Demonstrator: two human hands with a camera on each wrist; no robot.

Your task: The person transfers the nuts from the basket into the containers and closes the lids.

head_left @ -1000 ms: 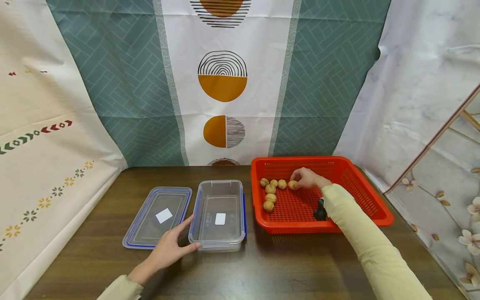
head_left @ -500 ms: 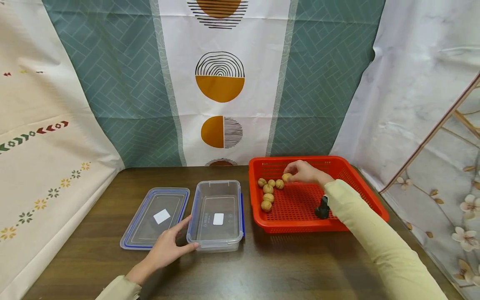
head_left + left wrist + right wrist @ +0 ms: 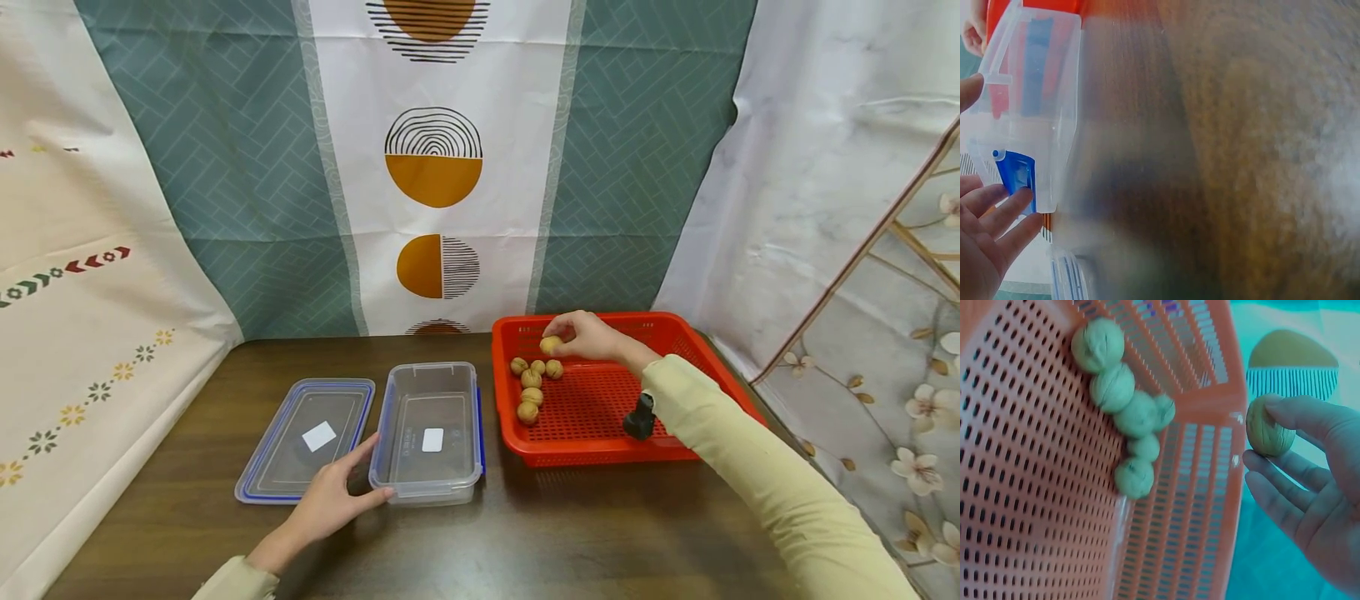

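A walnut (image 3: 551, 345) is pinched between the thumb and fingers of my right hand (image 3: 592, 335), raised over the back left part of the red plastic basket (image 3: 592, 454). In the right wrist view this walnut (image 3: 1263, 434) shows at basket-rim height. Several more walnuts (image 3: 531, 396) lie in a bent row along the basket's left side. My left hand (image 3: 330, 500) touches the left side and near corner of a clear plastic food container (image 3: 427, 408), its fingers fairly straight. The left wrist view shows those fingertips at the container's blue latch (image 3: 1019, 172). Nothing lies inside the container.
The container's clear, blue-edged lid (image 3: 288, 454) lies flat on the brown wooden table (image 3: 540, 533), left of the container. A patterned cloth (image 3: 435, 275) hangs along the back edge, with more cloth on both sides. A black device (image 3: 640, 417) is at my right wrist.
My right hand has lifted the walnut from the basket floor and moved it up and left. The left hand stays at the container. The head view has shifted slightly.
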